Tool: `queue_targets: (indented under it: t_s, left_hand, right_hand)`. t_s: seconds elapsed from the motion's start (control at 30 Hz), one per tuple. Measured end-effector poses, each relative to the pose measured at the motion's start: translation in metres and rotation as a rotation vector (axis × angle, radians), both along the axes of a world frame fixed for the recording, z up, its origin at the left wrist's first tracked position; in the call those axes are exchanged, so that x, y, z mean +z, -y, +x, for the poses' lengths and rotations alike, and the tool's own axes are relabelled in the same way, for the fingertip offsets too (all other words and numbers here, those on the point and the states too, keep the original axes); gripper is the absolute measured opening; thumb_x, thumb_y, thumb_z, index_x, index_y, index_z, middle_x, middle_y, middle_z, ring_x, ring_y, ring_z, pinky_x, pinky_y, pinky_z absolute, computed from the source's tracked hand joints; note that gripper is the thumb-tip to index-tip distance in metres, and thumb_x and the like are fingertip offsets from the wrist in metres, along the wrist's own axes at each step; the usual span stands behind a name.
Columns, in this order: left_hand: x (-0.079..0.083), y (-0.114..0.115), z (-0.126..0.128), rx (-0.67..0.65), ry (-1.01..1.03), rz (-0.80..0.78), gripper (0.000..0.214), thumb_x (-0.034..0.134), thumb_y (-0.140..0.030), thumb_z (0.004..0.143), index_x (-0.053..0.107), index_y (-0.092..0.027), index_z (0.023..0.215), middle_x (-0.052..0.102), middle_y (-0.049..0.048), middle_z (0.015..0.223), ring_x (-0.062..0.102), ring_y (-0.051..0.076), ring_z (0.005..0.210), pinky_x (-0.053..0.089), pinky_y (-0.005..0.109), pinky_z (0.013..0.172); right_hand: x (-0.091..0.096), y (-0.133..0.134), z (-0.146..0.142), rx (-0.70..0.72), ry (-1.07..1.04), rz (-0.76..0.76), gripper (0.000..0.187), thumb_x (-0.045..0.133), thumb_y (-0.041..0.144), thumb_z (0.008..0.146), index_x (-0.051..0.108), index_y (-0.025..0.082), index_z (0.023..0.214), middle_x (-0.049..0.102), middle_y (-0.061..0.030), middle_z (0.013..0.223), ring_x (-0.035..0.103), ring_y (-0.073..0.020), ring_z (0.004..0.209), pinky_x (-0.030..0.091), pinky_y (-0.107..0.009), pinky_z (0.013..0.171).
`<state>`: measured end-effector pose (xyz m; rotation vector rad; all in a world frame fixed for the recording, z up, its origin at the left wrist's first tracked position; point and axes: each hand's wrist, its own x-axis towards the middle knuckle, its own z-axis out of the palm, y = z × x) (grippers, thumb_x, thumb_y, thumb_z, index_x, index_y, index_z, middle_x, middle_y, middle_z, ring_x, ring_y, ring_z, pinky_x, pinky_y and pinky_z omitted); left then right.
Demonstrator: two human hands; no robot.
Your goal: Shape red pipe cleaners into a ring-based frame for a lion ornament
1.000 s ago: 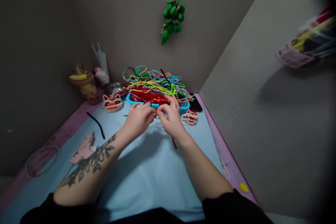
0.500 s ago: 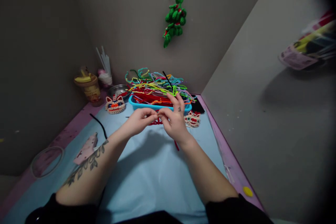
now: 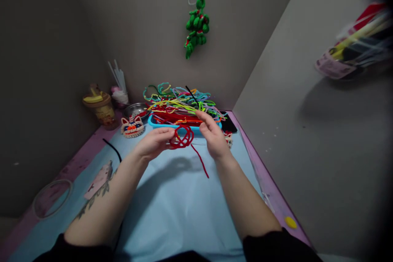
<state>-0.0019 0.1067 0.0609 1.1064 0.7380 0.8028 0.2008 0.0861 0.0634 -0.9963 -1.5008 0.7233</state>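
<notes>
My left hand pinches a red pipe cleaner that is bent into a knot of loops. Its loose tail hangs down to the right over the light blue mat. My right hand is just right of the loops with its fingers spread, and I cannot tell if a fingertip touches them. Both hands hover above the mat, in front of a blue tray heaped with pipe cleaners of many colours.
Cat-face pieces lie left and right of the tray. A black pipe cleaner, pink glue gun, clear ring, metal bowl and lidded cup sit on the left. A green ornament hangs on the wall.
The hands have drawn apart and risen a little. The red looped pipe cleaner, before hidden between the fingertips, now shows in the left hand. The right hand has opened.
</notes>
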Motion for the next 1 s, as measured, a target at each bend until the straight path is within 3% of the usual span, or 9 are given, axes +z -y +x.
queue_targets:
  t_s: [0.13,0.27,0.37,0.53,0.77,1.0]
  left_hand:
    - [0.0,-0.001,-0.002,-0.051,0.226,-0.2,0.021,0.068,-0.03,0.075,0.067,-0.017,0.092,0.064,0.0048,0.081,0.059,0.016,0.075,0.048,0.04,0.084]
    - [-0.004,-0.002,0.0,-0.098,0.288,-0.24,0.028,0.066,-0.028,0.077,0.066,-0.02,0.104,0.067,0.0084,0.103,0.061,0.021,0.092,0.046,0.044,0.09]
    - [-0.006,-0.004,-0.001,-0.139,0.279,-0.236,0.03,0.065,-0.031,0.079,0.066,-0.019,0.106,0.066,0.0099,0.11,0.06,0.023,0.1,0.045,0.044,0.092]
    - [-0.007,-0.007,-0.004,-0.058,0.227,-0.2,0.032,0.067,-0.045,0.076,0.07,-0.016,0.089,0.07,0.0088,0.091,0.064,0.021,0.083,0.05,0.036,0.078]
    - [-0.009,-0.01,-0.007,0.025,0.123,-0.119,0.03,0.077,-0.035,0.068,0.071,-0.013,0.086,0.07,0.0078,0.08,0.063,0.017,0.07,0.049,0.029,0.068]
    - [-0.008,-0.013,-0.014,0.005,0.052,-0.009,0.035,0.085,-0.028,0.057,0.07,-0.014,0.086,0.066,0.0032,0.072,0.058,0.011,0.062,0.045,0.023,0.06]
  right_hand:
    - [-0.006,-0.007,0.001,0.184,-0.261,-0.345,0.042,0.064,0.053,0.075,0.066,0.02,0.101,0.067,-0.0073,0.108,0.059,-0.0226,0.104,0.043,-0.038,0.092]
    - [-0.01,-0.008,-0.009,0.359,-0.516,-0.538,0.032,0.074,0.045,0.065,0.067,0.017,0.081,0.069,-0.0039,0.081,0.062,-0.0182,0.08,0.046,-0.032,0.077]
    - [-0.01,-0.007,-0.011,0.409,-0.629,-0.567,0.024,0.075,0.036,0.063,0.065,0.016,0.071,0.068,-0.0023,0.074,0.06,-0.0155,0.074,0.045,-0.029,0.074]
    - [-0.008,-0.006,-0.007,0.44,-0.598,-0.553,0.023,0.076,0.033,0.062,0.064,0.015,0.07,0.066,-0.0009,0.072,0.056,-0.0121,0.066,0.042,-0.026,0.069]
    - [-0.01,-0.005,-0.007,0.501,-0.521,-0.614,0.026,0.079,0.033,0.06,0.061,0.014,0.063,0.069,-0.0033,0.076,0.054,-0.01,0.061,0.039,-0.024,0.062]
    - [-0.012,-0.007,-0.003,0.535,-0.557,-0.649,0.021,0.074,0.031,0.065,0.067,0.013,0.074,0.069,-0.0046,0.076,0.058,-0.0122,0.064,0.042,-0.025,0.062]
